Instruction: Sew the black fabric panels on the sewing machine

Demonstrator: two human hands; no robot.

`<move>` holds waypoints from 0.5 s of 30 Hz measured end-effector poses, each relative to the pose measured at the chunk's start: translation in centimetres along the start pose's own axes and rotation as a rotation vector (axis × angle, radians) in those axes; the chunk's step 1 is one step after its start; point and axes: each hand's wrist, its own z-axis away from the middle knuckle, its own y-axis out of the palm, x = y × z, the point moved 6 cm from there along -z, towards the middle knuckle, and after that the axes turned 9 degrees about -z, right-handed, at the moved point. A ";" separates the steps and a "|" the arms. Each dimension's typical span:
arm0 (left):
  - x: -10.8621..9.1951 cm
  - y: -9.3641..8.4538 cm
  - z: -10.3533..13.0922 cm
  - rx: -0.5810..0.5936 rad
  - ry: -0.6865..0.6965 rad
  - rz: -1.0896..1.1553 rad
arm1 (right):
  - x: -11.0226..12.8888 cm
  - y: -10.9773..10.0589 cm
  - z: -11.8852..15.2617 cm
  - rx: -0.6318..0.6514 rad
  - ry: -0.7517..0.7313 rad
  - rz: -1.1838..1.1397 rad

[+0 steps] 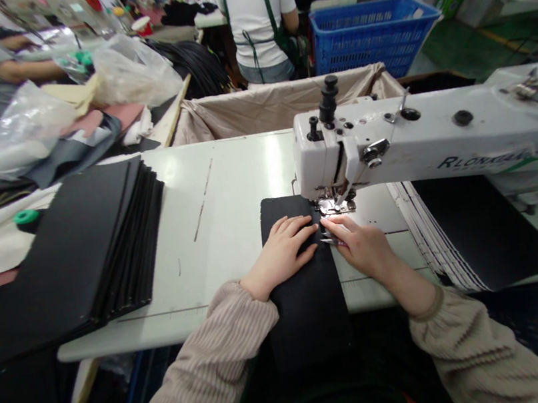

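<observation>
A black panel lies on the white sewing table, its right edge beside the lit presser foot of the sewing machine. My left hand rests flat on the panel, fingers spread and pointing toward the foot. Just right of the panel's edge, my right hand is closed around small metal snips, whose tips point left over the panel. Its index finger reaches to the panel's edge, close in front of the foot. The panel's near end hangs over the table's front edge.
A thick stack of black panels stands at the left. More panels with pale edges lie under the machine arm at the right. Behind the table are a cloth-lined bin, a blue basket and two people.
</observation>
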 end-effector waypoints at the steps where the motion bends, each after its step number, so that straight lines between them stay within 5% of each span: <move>1: 0.0 0.0 0.0 0.000 0.001 -0.002 | 0.0 0.0 0.0 0.000 0.000 0.000; 15: 0.3 0.2 0.0 -0.002 -0.012 -0.048 | 0.0 0.1 0.0 0.013 -0.002 -0.015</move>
